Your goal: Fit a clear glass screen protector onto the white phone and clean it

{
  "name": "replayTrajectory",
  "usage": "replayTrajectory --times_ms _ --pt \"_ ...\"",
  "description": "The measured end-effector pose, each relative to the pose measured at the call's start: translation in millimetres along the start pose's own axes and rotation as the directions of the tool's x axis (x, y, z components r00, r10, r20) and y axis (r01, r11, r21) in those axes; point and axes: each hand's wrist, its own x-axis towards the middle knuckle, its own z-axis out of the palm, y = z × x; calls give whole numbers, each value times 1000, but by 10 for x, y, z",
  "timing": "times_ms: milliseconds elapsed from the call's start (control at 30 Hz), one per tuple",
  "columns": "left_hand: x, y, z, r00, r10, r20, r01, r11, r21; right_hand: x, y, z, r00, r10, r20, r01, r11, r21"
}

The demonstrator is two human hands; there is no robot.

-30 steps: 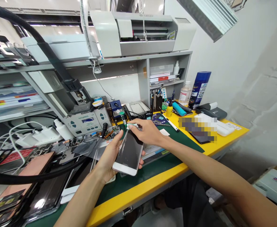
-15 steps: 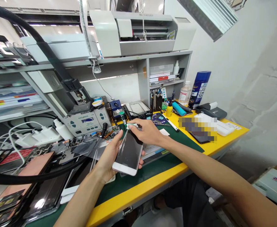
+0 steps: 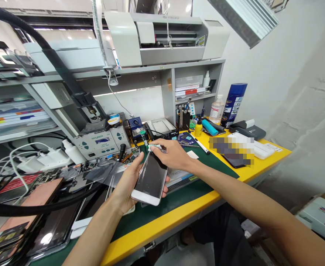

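Observation:
My left hand is wrapped round a smartphone with a white frame, its dark screen facing up and its fingertips showing along the right edge. Pale specks or smears mark the glass. At the phone's far end, my right hand pinches a small crumpled white wipe against the screen. Its fingers cover part of the wipe and the top of the phone. Beneath both hands lies a dark green mat. A green-capped syringe-like tube stands just beyond the wipe.
Phones and parts crowd the left, including a pink phone shell. A black hose arcs over them. On the right are a white marker, a yellow bottle, a dark phone and a blue spray can. A yellow table edge runs in front.

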Motion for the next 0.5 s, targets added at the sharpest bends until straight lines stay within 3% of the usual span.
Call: replayTrajectory --times_ms 500 --pt "-7 7 21 999 20 27 -18 998 -63 2 -51 -24 998 49 -47 -49 999 1"
